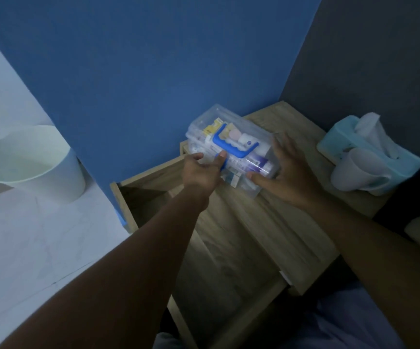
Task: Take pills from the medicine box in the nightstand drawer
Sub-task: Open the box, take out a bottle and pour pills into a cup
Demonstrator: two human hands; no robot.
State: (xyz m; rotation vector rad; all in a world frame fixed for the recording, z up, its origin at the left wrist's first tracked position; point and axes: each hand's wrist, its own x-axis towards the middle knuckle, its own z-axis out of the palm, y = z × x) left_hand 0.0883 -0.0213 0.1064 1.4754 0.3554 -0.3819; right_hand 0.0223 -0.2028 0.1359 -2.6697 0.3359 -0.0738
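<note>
A clear plastic medicine box with a blue handle and blue latch rests on the wooden nightstand top, near the blue wall. Tubes, small packets and a white roll show through its lid, which is closed. My left hand grips the box's near-left side, thumb on the blue latch. My right hand clasps its right end, thumb at the front corner. The nightstand drawer stands pulled open below and to the left; its inside is dark.
A light blue tissue box with a white tissue sticking up stands at the nightstand's right edge, a pale mug lying against it. A pale waste bin stands on the floor at the left. Bedding lies at the bottom right.
</note>
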